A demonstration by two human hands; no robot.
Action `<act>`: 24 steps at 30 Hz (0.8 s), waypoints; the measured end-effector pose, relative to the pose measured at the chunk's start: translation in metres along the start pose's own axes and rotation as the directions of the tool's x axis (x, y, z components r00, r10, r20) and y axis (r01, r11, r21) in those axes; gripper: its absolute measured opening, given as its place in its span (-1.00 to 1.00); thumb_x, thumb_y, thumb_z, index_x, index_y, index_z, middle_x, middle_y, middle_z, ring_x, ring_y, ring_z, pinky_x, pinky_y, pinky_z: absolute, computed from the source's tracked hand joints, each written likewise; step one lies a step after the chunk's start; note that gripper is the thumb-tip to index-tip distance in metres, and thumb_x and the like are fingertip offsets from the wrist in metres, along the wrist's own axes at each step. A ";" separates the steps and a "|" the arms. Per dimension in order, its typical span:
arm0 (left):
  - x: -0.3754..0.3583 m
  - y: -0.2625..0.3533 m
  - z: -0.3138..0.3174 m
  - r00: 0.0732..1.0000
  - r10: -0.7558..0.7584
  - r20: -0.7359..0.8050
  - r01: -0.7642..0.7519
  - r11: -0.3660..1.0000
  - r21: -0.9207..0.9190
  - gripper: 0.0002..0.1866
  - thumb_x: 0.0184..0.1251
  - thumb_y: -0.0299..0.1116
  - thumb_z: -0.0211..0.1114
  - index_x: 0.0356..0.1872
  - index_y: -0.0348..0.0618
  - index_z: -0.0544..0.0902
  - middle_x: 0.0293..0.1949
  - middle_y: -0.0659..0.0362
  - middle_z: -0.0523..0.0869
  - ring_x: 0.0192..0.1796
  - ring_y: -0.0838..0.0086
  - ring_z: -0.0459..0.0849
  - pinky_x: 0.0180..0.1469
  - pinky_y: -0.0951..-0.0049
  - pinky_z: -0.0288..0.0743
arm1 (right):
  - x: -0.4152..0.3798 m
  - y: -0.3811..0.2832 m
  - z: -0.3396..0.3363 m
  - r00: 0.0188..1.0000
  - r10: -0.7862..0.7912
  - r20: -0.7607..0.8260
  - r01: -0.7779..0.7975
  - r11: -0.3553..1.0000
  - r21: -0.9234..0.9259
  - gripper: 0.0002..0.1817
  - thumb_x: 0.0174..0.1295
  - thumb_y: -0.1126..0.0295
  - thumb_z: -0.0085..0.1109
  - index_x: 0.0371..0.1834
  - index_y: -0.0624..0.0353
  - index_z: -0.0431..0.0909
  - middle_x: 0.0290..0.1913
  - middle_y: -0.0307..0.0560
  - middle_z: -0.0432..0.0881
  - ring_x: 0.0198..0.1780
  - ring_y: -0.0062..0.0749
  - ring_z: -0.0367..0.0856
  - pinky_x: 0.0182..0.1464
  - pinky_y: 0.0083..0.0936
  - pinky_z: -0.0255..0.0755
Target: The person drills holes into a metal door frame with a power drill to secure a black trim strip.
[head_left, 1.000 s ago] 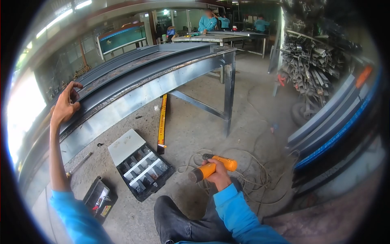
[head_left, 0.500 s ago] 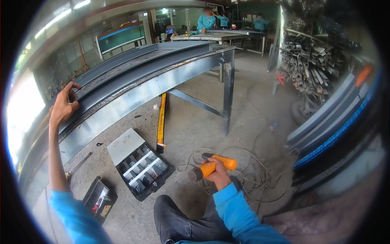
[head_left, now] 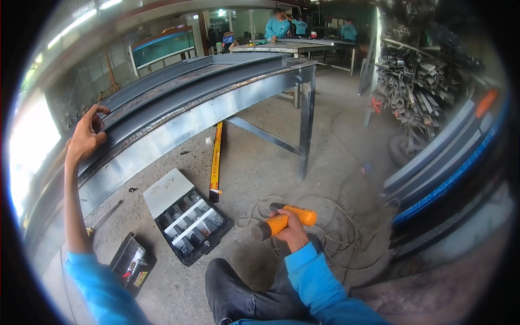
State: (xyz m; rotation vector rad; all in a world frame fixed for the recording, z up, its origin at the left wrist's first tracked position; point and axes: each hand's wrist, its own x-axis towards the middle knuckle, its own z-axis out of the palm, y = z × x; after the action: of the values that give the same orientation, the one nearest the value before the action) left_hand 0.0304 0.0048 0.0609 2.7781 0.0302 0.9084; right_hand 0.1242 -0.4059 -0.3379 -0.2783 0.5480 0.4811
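My left hand (head_left: 86, 135) is at the left, with its fingers curled over the edge of a dark grey metal frame (head_left: 179, 95). The frame lies on a long metal workbench (head_left: 162, 130). Low in front of me, my right hand (head_left: 292, 233) is wrapped round an orange power drill (head_left: 272, 226). One end of the drill is dark and points left toward the floor, near my knee. I cannot make out a bit in it.
An open case (head_left: 195, 219) of small parts and a small black toolbox (head_left: 132, 262) sit on the floor. A yellow level (head_left: 216, 157) leans by the bench. A cable (head_left: 346, 238) lies coiled at right. Metal profiles (head_left: 417, 86) are stacked behind. Several people (head_left: 277, 27) work at the back.
The view has shifted very slightly. Both hands keep their places, the left on the frame and the right round the drill.
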 end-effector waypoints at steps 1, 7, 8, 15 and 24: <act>0.001 -0.003 0.000 1.000 -0.001 0.001 0.001 1.000 0.001 -0.43 -0.20 -0.46 0.25 0.03 -0.17 0.52 -0.44 0.23 0.40 -0.38 0.49 0.36 -0.26 0.50 0.27 | -0.001 0.001 0.001 1.000 0.002 -0.001 -0.002 1.000 0.000 -0.74 0.18 0.53 0.20 -0.10 0.14 0.40 -0.28 0.03 0.63 -0.18 -0.12 0.63 0.06 -0.09 0.53; 0.001 -0.003 -0.001 0.999 -0.032 0.024 0.033 0.999 -0.040 -0.43 -0.18 -0.48 0.25 0.05 -0.16 0.50 -0.42 0.23 0.41 -0.35 0.48 0.37 -0.23 0.51 0.29 | 0.001 0.000 0.001 1.000 0.001 -0.003 -0.001 1.000 0.010 -0.73 0.17 0.53 0.20 -0.09 0.14 0.39 -0.29 0.03 0.64 -0.18 -0.11 0.63 0.06 -0.09 0.53; 0.001 -0.002 -0.001 0.999 -0.031 0.027 0.032 0.999 -0.038 -0.43 -0.22 -0.47 0.23 0.02 -0.18 0.50 -0.42 0.25 0.37 -0.35 0.50 0.32 -0.25 0.51 0.23 | 0.001 0.001 0.000 1.000 -0.002 -0.001 0.002 1.000 0.006 -0.74 0.17 0.53 0.20 -0.10 0.14 0.40 -0.29 0.03 0.64 -0.18 -0.11 0.63 0.06 -0.09 0.53; 0.005 -0.008 -0.001 0.998 -0.018 0.053 0.022 0.997 -0.074 -0.53 -0.23 -0.45 0.23 -0.12 -0.32 0.60 -0.49 0.31 0.36 -0.42 0.58 0.28 -0.37 0.51 0.12 | 0.008 -0.003 -0.007 0.996 0.043 0.081 -0.043 0.999 -0.003 -0.82 0.22 0.54 0.18 -0.15 0.20 0.43 -0.25 -0.07 0.58 -0.20 -0.21 0.63 0.03 -0.13 0.58; 0.004 0.003 -0.010 0.992 -0.075 0.099 0.085 0.992 -0.092 -0.56 -0.23 -0.47 0.33 -0.15 -0.31 0.68 -0.48 0.31 0.44 -0.38 0.61 0.40 -0.31 0.55 0.28 | 0.013 -0.002 -0.004 1.000 0.004 -0.002 -0.004 1.000 0.010 -0.80 0.18 0.53 0.19 -0.16 0.16 0.43 -0.29 0.02 0.63 -0.21 -0.14 0.62 0.01 -0.13 0.54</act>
State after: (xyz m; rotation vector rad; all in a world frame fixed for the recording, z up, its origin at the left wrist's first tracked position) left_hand 0.0278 0.0047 0.0720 2.7059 0.0798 0.7368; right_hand 0.1326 -0.4045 -0.3484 -0.2686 0.5529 0.4821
